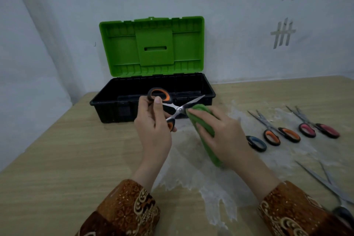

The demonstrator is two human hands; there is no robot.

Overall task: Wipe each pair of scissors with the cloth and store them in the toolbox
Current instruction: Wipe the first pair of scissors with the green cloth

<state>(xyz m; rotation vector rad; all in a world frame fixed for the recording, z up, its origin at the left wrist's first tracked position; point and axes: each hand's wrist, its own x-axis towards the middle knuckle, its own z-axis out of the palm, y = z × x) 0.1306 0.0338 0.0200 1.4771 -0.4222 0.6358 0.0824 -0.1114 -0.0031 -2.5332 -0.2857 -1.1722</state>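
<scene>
Patterned sleeves (124, 210) nearest; desk (57, 149) beneath. Toolbox (153, 99) at the far edge, green lid up. Left hand (153, 126) grips orange-handled scissors (173, 109), blades apart, before the toolbox. Right hand (224, 134) presses green cloth (203, 124) onto one blade. Spare scissors (277, 130) lie right.

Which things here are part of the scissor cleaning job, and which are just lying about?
Part of the job:
held orange scissors
green cloth
toolbox
orange scissors on table
pink scissors
blue-handled scissors
metal scissors

Lying about:
tape strips on wall
</scene>
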